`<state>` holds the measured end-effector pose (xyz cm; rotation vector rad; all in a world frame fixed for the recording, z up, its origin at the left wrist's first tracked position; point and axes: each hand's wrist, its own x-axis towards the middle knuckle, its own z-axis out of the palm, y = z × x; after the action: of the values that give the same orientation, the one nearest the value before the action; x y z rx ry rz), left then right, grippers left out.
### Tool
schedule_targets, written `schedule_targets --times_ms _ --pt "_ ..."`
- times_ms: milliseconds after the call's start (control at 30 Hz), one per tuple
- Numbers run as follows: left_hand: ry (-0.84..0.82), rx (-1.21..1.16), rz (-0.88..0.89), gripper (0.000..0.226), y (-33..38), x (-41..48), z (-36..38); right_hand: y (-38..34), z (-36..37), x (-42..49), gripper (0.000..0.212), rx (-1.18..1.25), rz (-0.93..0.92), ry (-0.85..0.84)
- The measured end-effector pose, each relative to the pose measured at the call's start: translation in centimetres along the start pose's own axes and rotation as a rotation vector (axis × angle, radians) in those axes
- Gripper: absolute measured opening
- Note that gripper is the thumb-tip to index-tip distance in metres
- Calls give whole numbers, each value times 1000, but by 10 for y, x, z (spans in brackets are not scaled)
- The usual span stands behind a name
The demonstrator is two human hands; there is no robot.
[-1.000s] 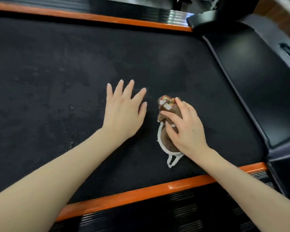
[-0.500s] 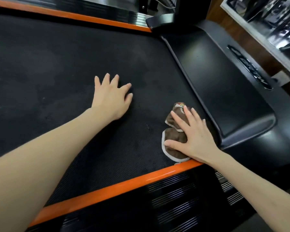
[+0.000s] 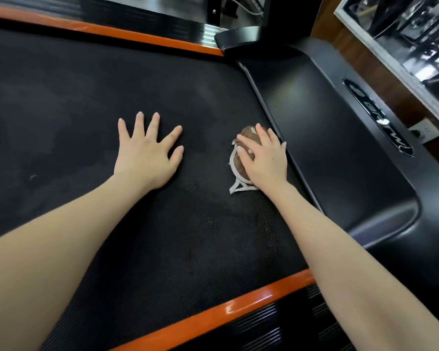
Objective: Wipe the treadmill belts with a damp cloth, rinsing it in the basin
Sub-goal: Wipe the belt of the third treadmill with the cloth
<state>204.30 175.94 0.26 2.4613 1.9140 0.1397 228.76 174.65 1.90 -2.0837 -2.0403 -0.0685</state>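
pressing down on a bunched brown cloth (image 3: 248, 132) with white trim, the right hand (image 3: 266, 160) lies palm-down over it, its fingers (image 3: 246, 145) stretched across the top, released rather than clenched, not curled round the fabric. the cloth sits on the black treadmill belt (image 3: 86, 97), at the belt's right-hand edge, just beside the raised lip of the black motor cover (image 3: 327, 148). most of the cloth is hidden under the hand; a brown bulge shows past the fingertips, and a loop of white trim pokes out by the wrist.

the left hand (image 3: 145, 153) rests flat on the belt, apart from the cloth, fingers (image 3: 152, 125) spread and straight, grasping nothing. both bare forearms reach in from the bottom of the view.

the belt's ribbed surface shows dull patches and a few pale specks. an orange side rail (image 3: 213, 315) runs along the near edge, and a second orange rail (image 3: 137, 36) along the far edge. a silver logo (image 3: 378, 115) stretches across the motor cover, too skewed to read. beyond the cover, a white wall socket (image 3: 422, 131) sits on a wooden panel.
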Motion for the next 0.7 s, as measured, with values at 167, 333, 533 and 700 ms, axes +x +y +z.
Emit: schedule_targets --times_ms 167,333,533,700 --pt "4 -19 4 59 0 0 2 23 -22 -73 44 40 -162 -44" --pt "12 -31 0 59 3 0 1 31 -32 -108 45 -143 -259 -34" --pt "15 -38 6 58 1 1 1 7 -6 -2 46 -59 2 -84" --pt "-18 -51 -2 58 0 1 -1 18 -22 -53 86 -6 -110 -162"
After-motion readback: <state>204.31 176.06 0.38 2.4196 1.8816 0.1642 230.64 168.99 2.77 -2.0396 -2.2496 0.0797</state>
